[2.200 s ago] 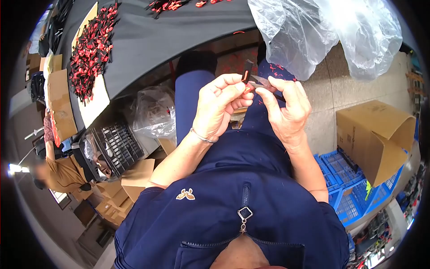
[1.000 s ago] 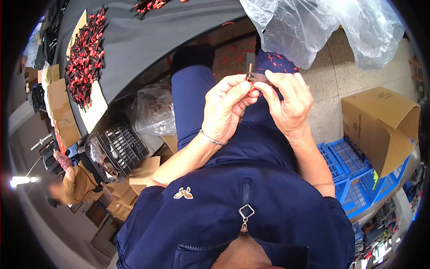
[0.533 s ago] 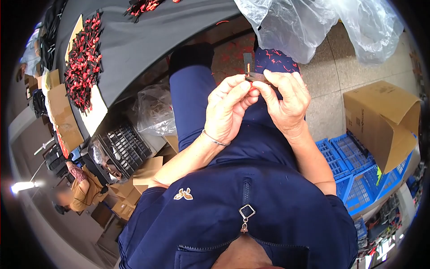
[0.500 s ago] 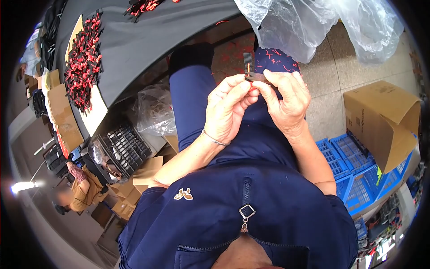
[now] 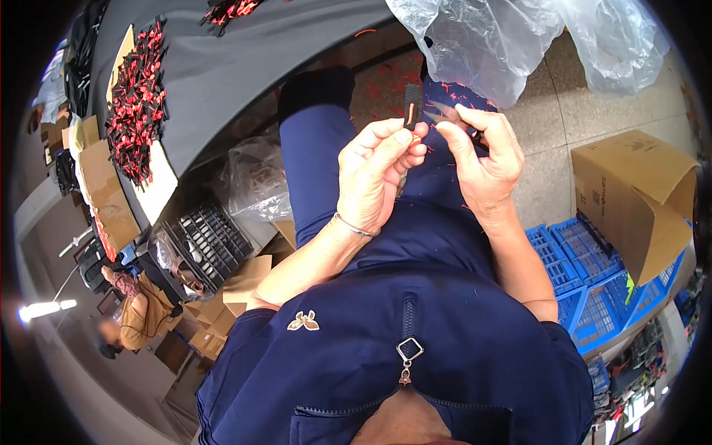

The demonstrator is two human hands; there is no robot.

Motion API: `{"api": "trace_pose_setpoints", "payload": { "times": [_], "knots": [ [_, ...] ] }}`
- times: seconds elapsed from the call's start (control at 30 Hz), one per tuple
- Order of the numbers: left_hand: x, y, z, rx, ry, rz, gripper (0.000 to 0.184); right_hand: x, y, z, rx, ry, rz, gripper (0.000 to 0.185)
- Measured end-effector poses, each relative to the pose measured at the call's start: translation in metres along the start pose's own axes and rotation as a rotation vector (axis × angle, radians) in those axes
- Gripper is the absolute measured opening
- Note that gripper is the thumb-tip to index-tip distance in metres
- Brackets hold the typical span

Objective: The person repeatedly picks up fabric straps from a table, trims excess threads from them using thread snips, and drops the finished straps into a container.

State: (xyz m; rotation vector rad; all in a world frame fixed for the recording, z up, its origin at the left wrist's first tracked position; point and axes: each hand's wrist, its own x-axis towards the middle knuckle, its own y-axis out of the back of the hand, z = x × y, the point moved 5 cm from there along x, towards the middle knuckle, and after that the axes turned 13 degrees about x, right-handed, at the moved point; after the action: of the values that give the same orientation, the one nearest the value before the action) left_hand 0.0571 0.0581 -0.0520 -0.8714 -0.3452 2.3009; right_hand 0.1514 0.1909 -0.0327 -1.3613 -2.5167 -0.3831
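Note:
My left hand (image 5: pixel 373 174) pinches a short black webbing strap (image 5: pixel 411 96) between thumb and fingers. The strap stands upright, with an orange-red strip along its face and some red thread near its lower end. Just to the right, my right hand (image 5: pixel 487 159) is closed round small thread snips (image 5: pixel 440 113). Their pointed blades are apart and aim left toward the strap, without touching it. The snips' handle is mostly hidden in my palm. Red thread scraps (image 5: pixel 456 95) lie on my trouser leg below.
A heap of black and red pieces (image 5: pixel 139 104) lies on a board on the dark-covered table (image 5: pixel 245 63). Clear plastic bags (image 5: pixel 489 44) hang at the upper right. A cardboard box (image 5: pixel 619 196) rests over blue crates (image 5: pixel 586 256). Another person (image 5: pixel 141 315) is at far left.
My right hand has moved a little right with the snips, away from the strap. The blades are now apart, and more of the strap's face shows.

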Motion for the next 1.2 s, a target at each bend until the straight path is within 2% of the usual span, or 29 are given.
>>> {"api": "trace_pose_setpoints", "payload": {
  "times": [0.1, 0.13, 0.23, 0.27, 0.37, 0.5, 0.63, 0.73, 0.83, 0.93, 1.07, 1.17, 1.2],
  "knots": [
    [0.002, 0.004, -0.004, 0.038, 0.012, -0.001, 0.017, 0.0, -0.008, -0.009, -0.178, 0.213, -0.219, 0.019],
    [0.002, 0.005, -0.003, 0.056, 0.022, 0.009, 0.017, 0.001, -0.009, -0.009, -0.201, 0.195, -0.221, 0.018],
    [0.0, 0.009, -0.003, 0.09, 0.032, 0.013, 0.015, 0.008, -0.007, 0.008, -0.046, -0.045, -0.056, 0.018],
    [0.0, 0.011, -0.002, 0.1, 0.034, 0.007, 0.014, 0.005, -0.008, 0.017, 0.243, -0.331, 0.029, 0.02],
    [-0.002, 0.005, 0.007, 0.456, -0.106, 0.11, 0.014, 0.012, -0.017, 0.013, 0.495, -0.663, -0.188, 0.021],
    [-0.007, 0.0, 0.016, 0.925, -0.5, 0.146, 0.013, 0.01, -0.025, 0.016, 0.415, -0.636, -0.251, 0.016],
    [-0.004, 0.003, 0.013, 0.729, -0.32, 0.084, 0.017, 0.006, -0.026, 0.013, 0.454, -0.53, -0.266, 0.009],
    [-0.001, 0.006, 0.009, 0.642, -0.127, 0.037, 0.021, 0.002, -0.025, 0.014, 0.498, -0.554, -0.296, 0.007],
    [0.003, 0.011, 0.005, 0.603, -0.017, -0.033, 0.021, 0.002, -0.024, 0.012, 0.562, -0.595, -0.298, 0.011],
    [0.002, 0.012, 0.005, 0.464, 0.09, -0.053, 0.019, 0.002, -0.023, 0.015, 0.445, -0.509, -0.328, 0.017],
    [0.007, 0.018, 0.001, 0.347, 0.072, -0.017, 0.017, 0.007, -0.013, 0.003, 0.364, -0.537, -0.122, 0.025],
    [0.008, 0.019, 0.0, 0.314, 0.051, 0.015, 0.018, -0.001, -0.002, 0.008, 0.244, -0.493, -0.141, 0.022],
    [0.008, 0.017, 0.002, 0.325, 0.053, 0.021, 0.018, -0.002, -0.002, 0.006, 0.179, -0.409, -0.154, 0.021]
  ]
}}
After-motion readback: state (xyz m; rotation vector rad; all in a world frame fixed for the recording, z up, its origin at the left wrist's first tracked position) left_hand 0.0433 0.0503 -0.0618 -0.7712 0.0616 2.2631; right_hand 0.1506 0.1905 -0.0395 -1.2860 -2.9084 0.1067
